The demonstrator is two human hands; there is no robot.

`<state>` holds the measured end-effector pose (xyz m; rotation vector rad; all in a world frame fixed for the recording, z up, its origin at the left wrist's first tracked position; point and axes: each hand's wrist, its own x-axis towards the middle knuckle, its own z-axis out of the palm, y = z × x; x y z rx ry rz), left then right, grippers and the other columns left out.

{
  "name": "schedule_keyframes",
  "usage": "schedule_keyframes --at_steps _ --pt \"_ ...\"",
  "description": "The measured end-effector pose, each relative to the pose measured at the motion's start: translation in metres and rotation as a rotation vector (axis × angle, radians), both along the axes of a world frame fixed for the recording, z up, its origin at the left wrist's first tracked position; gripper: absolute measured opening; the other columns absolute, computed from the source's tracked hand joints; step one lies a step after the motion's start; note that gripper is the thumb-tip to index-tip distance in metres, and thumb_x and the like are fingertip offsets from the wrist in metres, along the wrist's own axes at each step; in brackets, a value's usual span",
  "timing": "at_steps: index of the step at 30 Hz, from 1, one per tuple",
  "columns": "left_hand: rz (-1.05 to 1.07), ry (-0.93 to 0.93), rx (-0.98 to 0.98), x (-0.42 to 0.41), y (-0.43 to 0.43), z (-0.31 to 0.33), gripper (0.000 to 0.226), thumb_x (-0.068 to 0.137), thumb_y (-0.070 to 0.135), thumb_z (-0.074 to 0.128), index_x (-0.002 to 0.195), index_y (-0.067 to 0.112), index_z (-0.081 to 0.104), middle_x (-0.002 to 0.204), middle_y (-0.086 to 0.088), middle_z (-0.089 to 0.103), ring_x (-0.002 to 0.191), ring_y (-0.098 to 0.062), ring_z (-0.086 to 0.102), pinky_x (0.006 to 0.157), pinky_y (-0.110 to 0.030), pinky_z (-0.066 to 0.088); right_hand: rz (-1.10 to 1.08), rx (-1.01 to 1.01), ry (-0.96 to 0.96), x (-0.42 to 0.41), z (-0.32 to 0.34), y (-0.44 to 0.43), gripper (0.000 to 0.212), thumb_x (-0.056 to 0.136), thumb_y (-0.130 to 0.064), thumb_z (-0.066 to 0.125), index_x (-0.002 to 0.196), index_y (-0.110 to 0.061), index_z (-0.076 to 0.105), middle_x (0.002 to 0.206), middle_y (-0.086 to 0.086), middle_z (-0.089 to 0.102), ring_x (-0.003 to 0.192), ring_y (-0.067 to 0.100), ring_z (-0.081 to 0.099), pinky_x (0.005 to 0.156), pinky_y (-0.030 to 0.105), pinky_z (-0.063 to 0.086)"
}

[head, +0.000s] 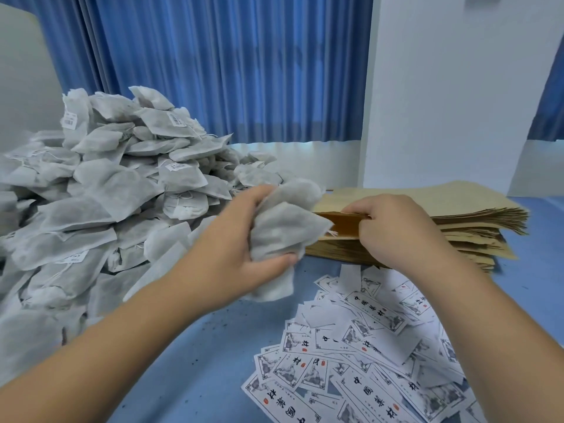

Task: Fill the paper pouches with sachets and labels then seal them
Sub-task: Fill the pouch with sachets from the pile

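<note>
Several sachets (283, 230), perhaps three or four, sat bunched in the grip of the left hand (238, 251) at the mouth of the top pouch (341, 225), which the right hand (393, 230) pinched open on the stack (467, 215). Feeding them corner-first, mouth held wide, looked wisest; the heap (106, 178) and the labels (366, 346) on the bench (198, 361) defied counting.
</note>
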<state>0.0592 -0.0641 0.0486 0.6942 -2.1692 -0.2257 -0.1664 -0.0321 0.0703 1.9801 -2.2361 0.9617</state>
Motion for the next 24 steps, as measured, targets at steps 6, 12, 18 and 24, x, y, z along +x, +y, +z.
schedule_keyframes --at_steps 6,12,18,24 --pt "0.025 -0.219 -0.022 -0.026 -0.003 -0.005 0.047 0.074 0.06 0.057 0.115 0.04 0.048 0.107 0.022 0.054 0.099 0.002 0.051 0.083 -0.022 0.044 0.034 -0.053 -0.041 -0.001 0.001 0.001 0.038 0.075 -0.006 0.05 0.09 -0.034 0.072 0.097 -0.007 0.069 0.09 0.023 0.059 0.08 0.035 0.052" --pt "0.026 -0.309 0.093 -0.032 -0.004 -0.001 0.033 0.073 0.057 0.061 0.101 0.041 0.054 0.093 0.022 0.061 0.088 0.004 0.057 0.072 -0.023 0.048 -0.003 -0.072 -0.064 -0.003 0.002 -0.001 0.052 0.077 -0.004 0.046 0.113 -0.033 0.069 0.123 0.0 0.065 0.109 0.026 0.057 0.09 0.033 0.048" --pt "0.18 -0.282 0.541 -0.049 -0.01 0.015 0.03 0.07 0.055 0.064 0.088 0.031 0.066 0.087 0.009 0.071 0.08 -0.006 0.066 0.072 -0.031 0.054 0.017 -0.059 -0.053 0.003 0.006 0.005 0.053 0.073 -0.004 0.046 0.109 -0.034 0.071 0.118 0.0 0.067 0.108 0.027 0.057 0.09 0.034 0.049" --pt "0.107 0.123 1.096 -0.063 -0.013 0.022 0.011 0.088 0.03 0.064 0.087 0.019 0.068 0.082 0.001 0.072 0.066 -0.01 0.065 0.061 -0.025 0.049 0.04 -0.037 -0.024 0.009 0.007 0.007 0.047 0.071 -0.006 0.049 0.103 -0.033 0.072 0.108 0.002 0.069 0.099 0.028 0.059 0.085 0.035 0.051"
